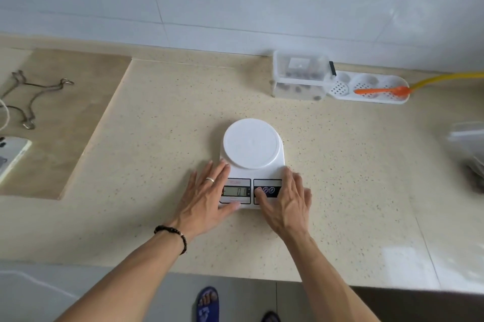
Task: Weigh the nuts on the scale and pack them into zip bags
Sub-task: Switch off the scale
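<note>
Scale [252, 162]: white, sitting mid-counter; round platform bare, nothing being weighed. Display is lit and seems to be reading zero (digits too small to be sure).

Left hand [207, 192]: lying against the scale's left side, fingers straight along its edge, thumb touching the near corner; steadying rather than gripping, holding nothing.

Right hand [285, 196]: resting on the scale's right side, fingers relaxed, thumb pressing on or beside the button panel; holding nothing.

Nuts [297, 75]: sitting beyond the scale, to its right, inside a clear box [301, 74] against the wall. Dark pieces are showing through the plastic; none are out on the counter [157, 138].

Orange spoon [382, 90]: lying on a white strainer tray [340, 87] just right of that box, untouched.

Zip bags [468, 149]: a blurred clear pile is lying well right of the scale, probably the bags; none appears to be open or filled.

Progress: judged to be at the very start. The scale is being set up or zeroed; scooping, weighing, bagging and sealing are all remaining.

Other: a wire piece [34, 101] and a white device [13, 154] are lying well left of the scale.
</note>
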A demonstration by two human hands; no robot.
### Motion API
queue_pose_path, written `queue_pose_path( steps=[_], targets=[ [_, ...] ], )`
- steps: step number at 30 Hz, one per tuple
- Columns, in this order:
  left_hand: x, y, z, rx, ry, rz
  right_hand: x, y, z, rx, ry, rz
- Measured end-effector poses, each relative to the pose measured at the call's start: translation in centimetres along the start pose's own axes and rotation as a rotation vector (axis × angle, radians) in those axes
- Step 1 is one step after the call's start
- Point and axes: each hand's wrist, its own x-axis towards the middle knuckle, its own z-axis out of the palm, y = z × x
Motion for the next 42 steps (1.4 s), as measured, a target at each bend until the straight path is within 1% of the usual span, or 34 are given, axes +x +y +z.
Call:
queue_pose_path(
  steps=[6, 8, 10, 13, 16, 19, 23, 26, 31, 36, 38, 42],
  targets=[
    [-0.1, 0.0, 0.0, -0.048, 0.028, -0.015, 0.6, -0.3, -0.1, 0.096, -0.03, 0.089],
    [0.0, 0.0, -0.1, -0.052, 0.042, -0.016, 0.8, -0.6, -0.2, 0.097, -0.041, 0.109],
    [0.1, -0.1, -0.2, -0.042, 0.02, -0.026, 0.9, -0.5, -0.4, 0.084, -0.05, 0.097],
    [0.1, -0.1, -0.4, -0.033, 0.02, -0.024, 1.1, 0.1, -0.5, 0.075, -0.065, 0.032],
    [0.0, -0.1, -0.6, -0.014, 0.044, -0.013, 1.0, 1.2, -1.0, 0.046, -0.108, -0.095],
    [-0.4, -0.3, -0.7, 0.003, 0.043, -0.053, 0.8, 2.0, -1.5, 0.033, -0.152, -0.219],
    [-0.1, -0.4, -1.2, -0.006, 0.045, -0.059, 1.7, 2.2, -1.3, -0.003, -0.143, -0.274],
    [1.3, -1.0, -1.9, -0.014, 0.059, -0.051, 3.4, 1.2, -1.0, -0.009, -0.138, -0.264],
    [6.0, -3.6, -3.3, -0.05, 0.097, -0.018, 8.6, -0.8, -0.2, 0.012, -0.092, -0.221],
    [11.7, -6.5, -4.9, -0.075, 0.077, 0.034, 13.6, -3.1, 0.0, 0.027, -0.067, -0.157],
    [13.6, -7.0, -5.5, -0.07, 0.058, 0.054, 15.1, -3.7, -0.1, 0.027, -0.059, -0.138],
    [16.4, -7.2, -6.3, -0.088, 0.071, 0.078, 17.6, -4.1, -0.2, 0.016, -0.055, -0.086]
  ],
)
